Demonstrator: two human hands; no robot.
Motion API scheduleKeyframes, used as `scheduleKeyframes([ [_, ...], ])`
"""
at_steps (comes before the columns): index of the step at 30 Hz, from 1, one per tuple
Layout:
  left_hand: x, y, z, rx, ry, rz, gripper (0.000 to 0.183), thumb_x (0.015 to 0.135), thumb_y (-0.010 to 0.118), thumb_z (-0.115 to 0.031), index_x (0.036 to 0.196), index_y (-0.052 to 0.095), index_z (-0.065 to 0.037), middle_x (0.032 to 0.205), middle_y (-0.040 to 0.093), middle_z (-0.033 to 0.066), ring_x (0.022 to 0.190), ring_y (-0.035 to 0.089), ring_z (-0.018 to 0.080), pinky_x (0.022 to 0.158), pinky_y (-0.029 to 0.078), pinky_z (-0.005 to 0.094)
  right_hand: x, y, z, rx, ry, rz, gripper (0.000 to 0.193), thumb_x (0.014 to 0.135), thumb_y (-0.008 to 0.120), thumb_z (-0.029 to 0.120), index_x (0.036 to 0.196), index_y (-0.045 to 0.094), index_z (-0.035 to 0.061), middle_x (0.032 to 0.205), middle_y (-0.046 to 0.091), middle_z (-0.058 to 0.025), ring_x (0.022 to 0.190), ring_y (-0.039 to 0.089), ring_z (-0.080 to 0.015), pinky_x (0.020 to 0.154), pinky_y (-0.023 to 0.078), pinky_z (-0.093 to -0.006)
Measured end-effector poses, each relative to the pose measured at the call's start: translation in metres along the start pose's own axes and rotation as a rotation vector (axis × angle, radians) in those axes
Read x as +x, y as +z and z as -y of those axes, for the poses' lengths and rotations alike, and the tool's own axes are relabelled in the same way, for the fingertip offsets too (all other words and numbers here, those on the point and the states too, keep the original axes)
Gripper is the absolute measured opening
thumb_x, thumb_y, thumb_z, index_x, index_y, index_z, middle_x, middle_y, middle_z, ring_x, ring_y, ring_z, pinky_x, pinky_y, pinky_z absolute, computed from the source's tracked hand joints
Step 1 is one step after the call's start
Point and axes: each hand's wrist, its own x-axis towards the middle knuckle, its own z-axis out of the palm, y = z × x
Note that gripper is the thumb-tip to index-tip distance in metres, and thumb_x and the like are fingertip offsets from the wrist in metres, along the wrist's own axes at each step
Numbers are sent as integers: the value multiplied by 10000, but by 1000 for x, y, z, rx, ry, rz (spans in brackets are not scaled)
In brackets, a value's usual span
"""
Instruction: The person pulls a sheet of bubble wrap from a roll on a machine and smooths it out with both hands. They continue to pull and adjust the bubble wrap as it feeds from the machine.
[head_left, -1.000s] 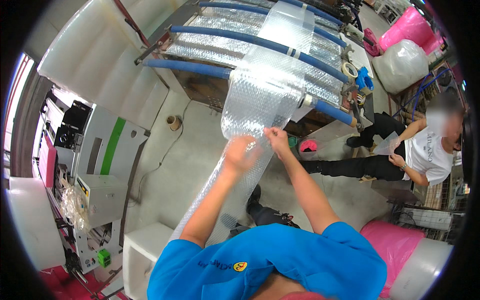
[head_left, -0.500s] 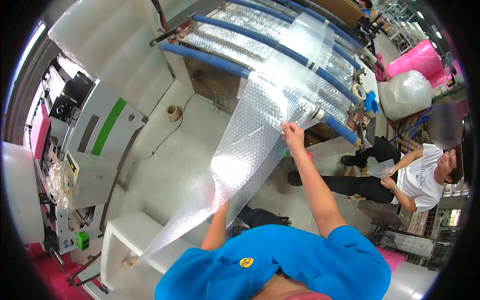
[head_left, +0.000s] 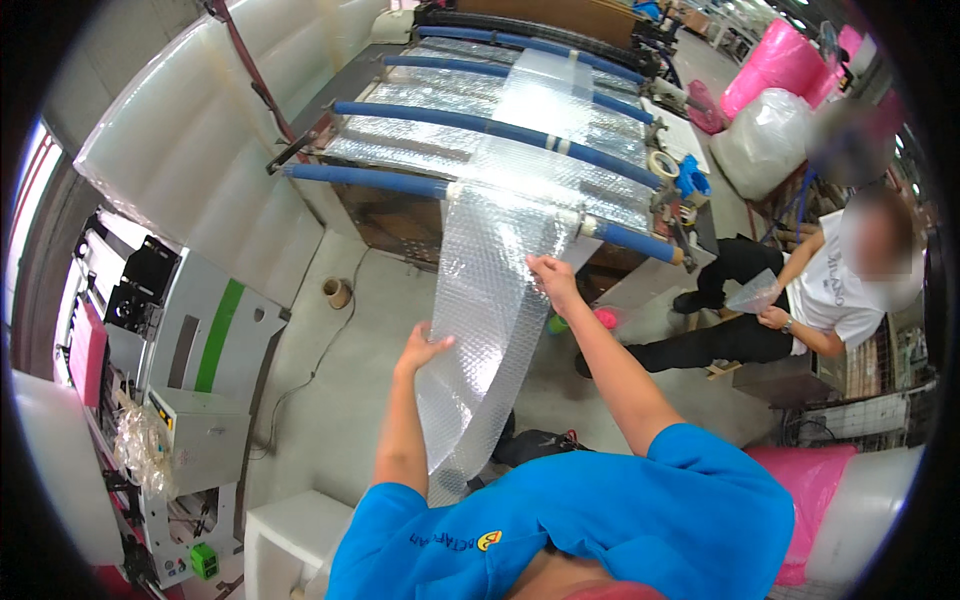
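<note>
A long strip of clear bubble wrap [head_left: 490,320] hangs from a blue-covered roller bar [head_left: 370,180] and runs down toward my body. At its left edge is my left hand [head_left: 424,349], with the thumb laid over the front and the other fingers partly hidden. Higher up, my right hand [head_left: 552,281] pinches the right edge just below the roller. The lower part of the strip folds and twists near my shirt. Silvery bubble sheeting [head_left: 400,140] lies beneath the several blue bars.
A person in a white shirt [head_left: 825,280] sits at right holding a small clear sheet [head_left: 755,291]. Tape rolls [head_left: 663,165] lie beside the rollers. Left stands a grey machine with a green stripe [head_left: 219,335]. A cardboard core [head_left: 337,293] and a cable [head_left: 318,368] are on the floor.
My left hand has come from behind the lower strip to its left edge, farther up. The strip now hangs steeper and its lower end no longer stretches out to the left. My right hand still pinches its edge.
</note>
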Motion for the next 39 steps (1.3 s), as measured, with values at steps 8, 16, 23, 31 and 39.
scheduleKeyframes([
  [8, -59, -5, 19, -209, 79, -277, 248, 738, 600, -248, 778, 494, -27, 570, 519, 15, 470, 451, 78, 420, 359, 223, -48, -1, -40, 52, -37, -124, 267, 723, 613, 203, 883, 591, -11, 807, 581, -38, 700, 512, -85, 642, 399, -207],
  [16, -115, -27, 19, -169, -26, -114, 347, 680, 646, -321, 750, 532, -1, 669, 561, 56, 574, 507, 102, 529, 409, 240, -206, 45, -125, 119, 354, 64, 295, 718, 618, 265, 867, 599, 10, 837, 568, -49, 705, 532, -117, 599, 473, -255],
  [23, -158, -31, 63, 282, 153, -296, 508, 578, 713, -350, 868, 516, 18, 673, 569, 99, 589, 539, 169, 588, 439, 285, -264, 70, -120, 37, 283, 70, 359, 714, 615, 334, 800, 615, -14, 786, 578, -89, 666, 527, -120, 536, 435, -237],
  [31, -209, -54, -5, 49, 112, -306, 276, 720, 590, -289, 767, 515, -27, 563, 536, 94, 479, 511, 174, 490, 401, 309, -292, 75, -62, 104, 180, 48, 432, 754, 545, 396, 856, 580, -23, 829, 580, -79, 633, 550, -140, 511, 462, -270],
  [39, -177, -55, 62, 199, 339, -319, 345, 759, 523, -337, 755, 546, 7, 551, 527, 135, 506, 523, 205, 517, 409, 333, -301, 92, -86, -140, 266, 72, 281, 723, 603, 293, 849, 610, 42, 699, 573, -18, 610, 534, -95, 510, 412, -221],
])
